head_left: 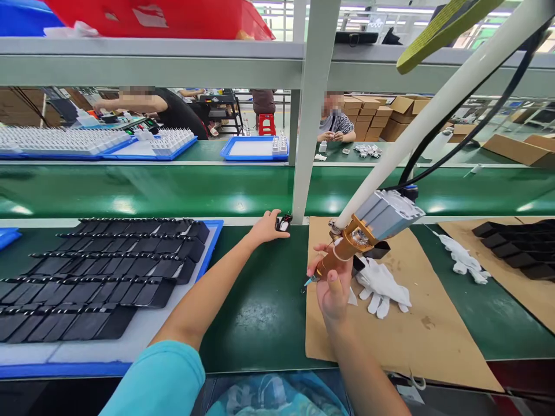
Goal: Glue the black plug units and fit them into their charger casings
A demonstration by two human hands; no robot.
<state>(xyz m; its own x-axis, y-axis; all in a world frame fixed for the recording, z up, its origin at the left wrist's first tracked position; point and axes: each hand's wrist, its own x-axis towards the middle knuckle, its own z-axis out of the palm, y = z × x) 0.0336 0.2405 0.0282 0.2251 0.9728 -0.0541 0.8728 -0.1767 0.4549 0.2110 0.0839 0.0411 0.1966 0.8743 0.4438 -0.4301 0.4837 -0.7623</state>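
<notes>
My left hand is stretched forward to the far edge of the green bench, its thumb and fingers closed round a small black part with a pale patch on it. My right hand is wrapped round the copper-coloured body of a power screwdriver, which hangs tilted from a white arm. A grey finned block sits at its upper end. Its thin light-blue tip points down to the left, apart from the black part.
Black housings stand in rows on a blue-edged tray at left. White gloves lie on cardboard at right, with more black housings beyond. A post rises near my left hand. Co-workers sit across the green belt.
</notes>
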